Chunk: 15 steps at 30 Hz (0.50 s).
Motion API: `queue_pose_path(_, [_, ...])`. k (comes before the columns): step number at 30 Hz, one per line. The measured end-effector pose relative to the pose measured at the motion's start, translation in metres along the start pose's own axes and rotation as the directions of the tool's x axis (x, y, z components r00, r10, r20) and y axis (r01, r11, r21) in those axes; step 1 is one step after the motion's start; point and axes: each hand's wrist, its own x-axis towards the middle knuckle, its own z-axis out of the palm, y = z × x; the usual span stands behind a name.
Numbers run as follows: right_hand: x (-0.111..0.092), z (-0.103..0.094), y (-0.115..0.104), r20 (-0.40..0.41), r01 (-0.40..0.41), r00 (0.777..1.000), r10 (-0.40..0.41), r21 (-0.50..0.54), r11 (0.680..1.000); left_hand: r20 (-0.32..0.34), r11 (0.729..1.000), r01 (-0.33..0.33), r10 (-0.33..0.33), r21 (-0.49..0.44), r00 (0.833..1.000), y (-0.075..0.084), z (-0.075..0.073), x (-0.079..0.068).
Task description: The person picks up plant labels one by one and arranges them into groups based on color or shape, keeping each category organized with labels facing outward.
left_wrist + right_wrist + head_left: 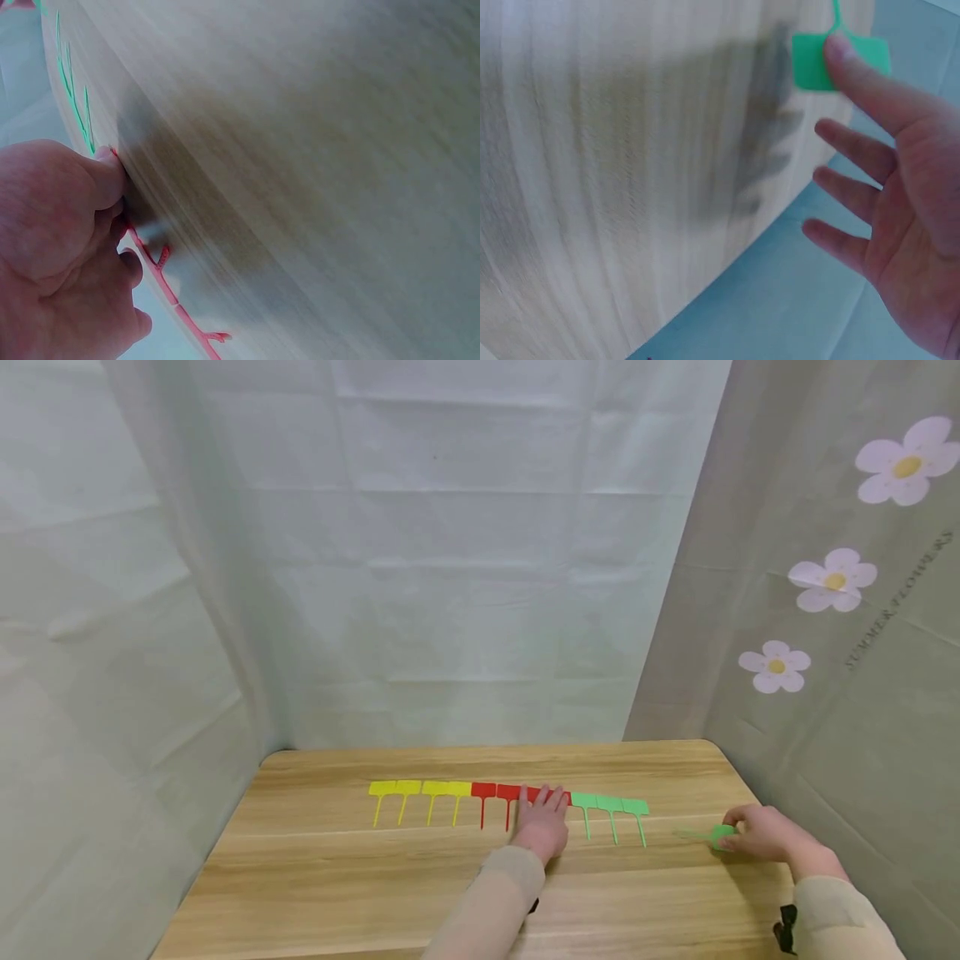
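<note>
Flat plastic cable-tie tags with thin tails lie in a row on the wooden table (315, 877). From left to right come yellow tags (408, 787), red tags (483, 790) and green tags (609, 802), tails toward me. My left hand (543, 827) rests with outstretched fingers on the red tags, covering part of them. At the right, apart from the row, my right hand (772, 835) pinches one more green tag (722, 837) by its flat plate, just over the table. The right wrist view shows the thumb across this tag (811, 64), its other fingers spread.
A pale curtain (465, 568) hangs behind the table and a flower-printed curtain (825, 710) stands close on the right. Another pale curtain (112, 652) borders the left side. The table's back right corner is just beyond my right hand.
</note>
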Motion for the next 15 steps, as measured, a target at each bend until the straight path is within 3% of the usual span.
queue_pose_path(4, [-0.003, -0.005, -0.003, -0.028, 0.007, 1.0, -0.005, 0.057, 0.998, -0.007, 1.0, -0.001, 0.0, -0.016, 1.0, 0.0, 0.0, 0.0])
queue_pose_path(15, [-0.011, -0.012, -0.009, -0.205, 0.058, 0.978, -0.03, 0.134, 0.989, 0.001, 1.0, -0.013, 0.013, 0.007, 1.0, 0.001, 0.002, 0.0])
